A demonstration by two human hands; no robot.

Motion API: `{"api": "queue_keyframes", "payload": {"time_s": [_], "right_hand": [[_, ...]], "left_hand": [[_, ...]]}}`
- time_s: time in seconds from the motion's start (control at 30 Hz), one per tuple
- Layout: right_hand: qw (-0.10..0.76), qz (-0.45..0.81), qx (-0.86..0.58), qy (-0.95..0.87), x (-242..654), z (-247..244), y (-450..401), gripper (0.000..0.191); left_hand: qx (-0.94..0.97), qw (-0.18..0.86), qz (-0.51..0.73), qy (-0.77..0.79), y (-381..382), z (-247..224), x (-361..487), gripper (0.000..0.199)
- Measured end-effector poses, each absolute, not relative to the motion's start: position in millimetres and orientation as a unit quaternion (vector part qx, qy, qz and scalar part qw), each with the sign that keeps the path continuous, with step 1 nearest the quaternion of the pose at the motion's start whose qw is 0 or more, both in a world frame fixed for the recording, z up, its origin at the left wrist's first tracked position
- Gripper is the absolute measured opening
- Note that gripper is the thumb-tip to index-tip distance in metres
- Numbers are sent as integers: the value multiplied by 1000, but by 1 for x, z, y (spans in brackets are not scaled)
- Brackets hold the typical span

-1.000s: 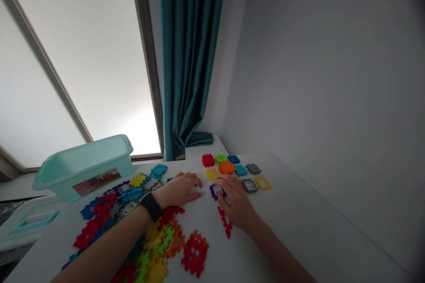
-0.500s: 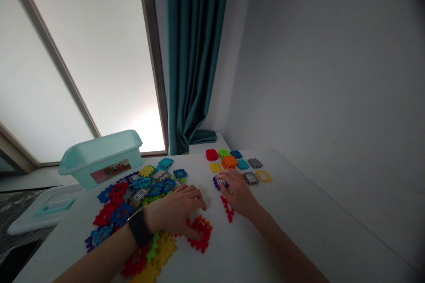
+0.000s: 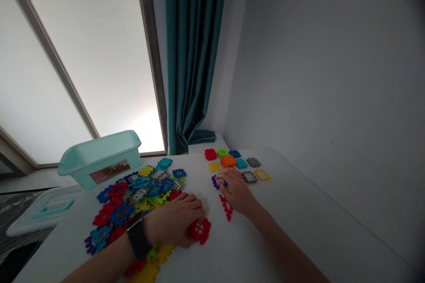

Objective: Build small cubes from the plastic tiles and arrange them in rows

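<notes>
Red plastic window tile [image 3: 201, 231], probably light and stiff, best pinched edgewise, is grasped by the left hand [image 3: 177, 220]; the right hand's [image 3: 237, 191] grip is unclear.

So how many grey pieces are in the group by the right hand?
2: a plain piece, with a white-windowed piece in front, nearer the right hand, which may hide others.

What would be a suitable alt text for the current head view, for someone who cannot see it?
A person's left-hand grip is on a red toothed piece beside a pile of colourful toothed pieces on a white table; the right-hand grip covers part of a purple piece. A mint-green tub stands at left.
</notes>
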State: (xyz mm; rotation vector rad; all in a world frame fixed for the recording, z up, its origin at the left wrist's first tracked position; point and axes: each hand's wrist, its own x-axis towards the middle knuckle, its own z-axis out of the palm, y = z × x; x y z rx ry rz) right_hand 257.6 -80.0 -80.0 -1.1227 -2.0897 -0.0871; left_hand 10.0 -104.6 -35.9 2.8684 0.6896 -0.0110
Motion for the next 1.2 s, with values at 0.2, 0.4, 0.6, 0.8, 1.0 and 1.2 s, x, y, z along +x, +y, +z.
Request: {"api": "queue_keyframes", "payload": {"time_s": [0.2,0.4,0.6,0.8,1.0,1.2], "right_hand": [[371,-35,-438,-818,258,-81,-80,17],[361,-23,-445,-819,256,-85,-80,16],[339,7,-416,-844,239,-87,-88,25],[323,66,-379,-865,214,-83,-106,54],[334,103,-349,-870,202,-83,-107,53],[321,131,-330,-878,196,-82,-96,57]], "left_hand": [[966,92,17,242,-100,-42,10,26],[938,54,79,334,-92,-45,2,29],[900,25,172,401,-90,-53,-10,37],[888,22,229,399,-100,-49,-17,50],[884,25,257,389,-107,-50,-27,53],[867,29,296,400,-110,-53,-37,49]]}}
